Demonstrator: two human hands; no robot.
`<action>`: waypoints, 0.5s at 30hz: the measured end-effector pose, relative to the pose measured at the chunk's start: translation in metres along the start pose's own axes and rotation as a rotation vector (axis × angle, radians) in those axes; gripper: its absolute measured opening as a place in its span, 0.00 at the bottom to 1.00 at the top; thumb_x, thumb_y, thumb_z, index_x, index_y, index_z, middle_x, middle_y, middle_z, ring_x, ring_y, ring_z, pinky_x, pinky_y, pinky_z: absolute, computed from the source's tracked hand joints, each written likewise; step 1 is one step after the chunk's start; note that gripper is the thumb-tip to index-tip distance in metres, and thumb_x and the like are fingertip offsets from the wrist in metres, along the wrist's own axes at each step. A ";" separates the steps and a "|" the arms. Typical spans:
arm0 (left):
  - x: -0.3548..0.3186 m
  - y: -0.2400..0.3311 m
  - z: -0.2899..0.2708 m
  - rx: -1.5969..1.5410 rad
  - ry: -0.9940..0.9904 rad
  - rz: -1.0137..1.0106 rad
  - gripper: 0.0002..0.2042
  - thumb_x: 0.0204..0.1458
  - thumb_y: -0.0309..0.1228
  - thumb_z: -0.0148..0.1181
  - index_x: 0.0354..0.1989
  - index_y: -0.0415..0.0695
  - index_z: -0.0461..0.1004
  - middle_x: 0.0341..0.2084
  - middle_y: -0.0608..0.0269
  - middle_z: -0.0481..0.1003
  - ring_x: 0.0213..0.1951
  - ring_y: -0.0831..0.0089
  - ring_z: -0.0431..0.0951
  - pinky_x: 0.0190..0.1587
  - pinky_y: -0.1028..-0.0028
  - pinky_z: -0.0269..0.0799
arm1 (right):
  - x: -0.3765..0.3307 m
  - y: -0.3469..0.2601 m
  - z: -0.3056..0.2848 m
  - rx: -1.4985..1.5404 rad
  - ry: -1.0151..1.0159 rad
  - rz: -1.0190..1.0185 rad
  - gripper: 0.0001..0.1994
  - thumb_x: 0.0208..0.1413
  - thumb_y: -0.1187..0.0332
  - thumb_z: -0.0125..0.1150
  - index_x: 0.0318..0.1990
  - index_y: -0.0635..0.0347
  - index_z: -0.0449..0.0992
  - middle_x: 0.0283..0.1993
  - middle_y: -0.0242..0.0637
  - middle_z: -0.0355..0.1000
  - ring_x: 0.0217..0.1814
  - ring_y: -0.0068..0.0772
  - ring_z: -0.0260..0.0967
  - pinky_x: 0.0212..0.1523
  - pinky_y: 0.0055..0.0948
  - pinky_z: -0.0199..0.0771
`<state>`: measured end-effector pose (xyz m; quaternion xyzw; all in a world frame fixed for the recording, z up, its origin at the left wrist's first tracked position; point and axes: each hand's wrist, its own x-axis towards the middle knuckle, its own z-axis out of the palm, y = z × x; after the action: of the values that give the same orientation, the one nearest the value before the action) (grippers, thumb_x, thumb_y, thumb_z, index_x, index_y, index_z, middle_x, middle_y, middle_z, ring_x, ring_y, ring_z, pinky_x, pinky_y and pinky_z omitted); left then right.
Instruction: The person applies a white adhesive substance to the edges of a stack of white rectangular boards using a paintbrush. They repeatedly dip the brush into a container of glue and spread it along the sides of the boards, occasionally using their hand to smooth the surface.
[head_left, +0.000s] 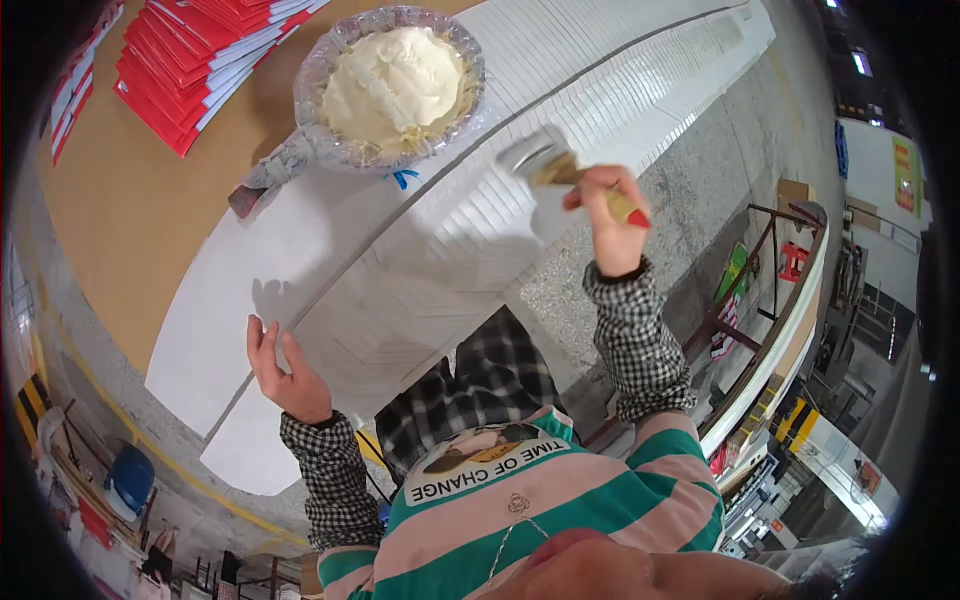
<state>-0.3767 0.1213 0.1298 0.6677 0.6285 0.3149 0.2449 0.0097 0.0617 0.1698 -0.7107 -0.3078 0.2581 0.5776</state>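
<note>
In my right hand [612,205] is a flat brush [556,171] with a wooden handle and a red end. My fingers wrap the handle. Its pale head points up and left over the fanned white paper sheets [470,220] and is smeared by motion. My left hand [287,372] holds nothing, its fingers apart, over the near left part of the sheets; whether it touches them I cannot tell. Beyond both hands stands a plastic-wrapped pan [307,85] heaped with cream-coloured paste [398,82]. Its wrapped handle [262,182] points down and left.
Stacks of red and white folded paper [185,70] lie at the far left of the brown tabletop [110,250]. A blue tie [402,179] hangs from the pan's wrap. To the right, a metal-framed table [770,340] stands on the grey floor, with a red stool [793,262] beyond.
</note>
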 end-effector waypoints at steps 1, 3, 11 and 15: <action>0.000 0.001 0.001 0.007 -0.004 -0.001 0.11 0.57 0.23 0.53 0.46 0.31 0.73 0.57 0.40 0.66 0.58 0.51 0.67 0.58 0.60 0.65 | -0.009 0.005 -0.001 -0.017 -0.095 -0.014 0.04 0.55 0.78 0.55 0.37 0.68 0.69 0.32 0.38 0.71 0.29 0.27 0.72 0.31 0.25 0.74; 0.000 0.001 0.003 0.008 -0.009 -0.003 0.11 0.57 0.23 0.53 0.46 0.31 0.73 0.57 0.40 0.65 0.58 0.51 0.67 0.58 0.60 0.64 | -0.017 0.002 0.001 0.006 -0.175 -0.009 0.03 0.55 0.79 0.54 0.37 0.68 0.69 0.33 0.39 0.71 0.30 0.27 0.73 0.31 0.25 0.74; 0.003 0.006 0.011 0.018 -0.011 -0.004 0.11 0.56 0.22 0.52 0.46 0.32 0.72 0.57 0.40 0.65 0.58 0.51 0.68 0.58 0.60 0.65 | -0.002 0.001 -0.005 -0.042 -0.217 0.013 0.04 0.55 0.79 0.54 0.38 0.69 0.70 0.36 0.40 0.70 0.31 0.28 0.72 0.33 0.25 0.74; 0.002 0.003 0.007 0.021 -0.016 -0.014 0.11 0.58 0.22 0.52 0.47 0.30 0.72 0.58 0.42 0.65 0.59 0.54 0.67 0.59 0.62 0.64 | 0.011 -0.006 -0.007 0.057 -0.053 0.013 0.04 0.54 0.80 0.55 0.37 0.69 0.70 0.37 0.40 0.70 0.31 0.27 0.72 0.33 0.25 0.73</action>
<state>-0.3696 0.1232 0.1276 0.6682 0.6345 0.3011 0.2454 0.0214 0.0662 0.1770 -0.6890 -0.3109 0.2892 0.5874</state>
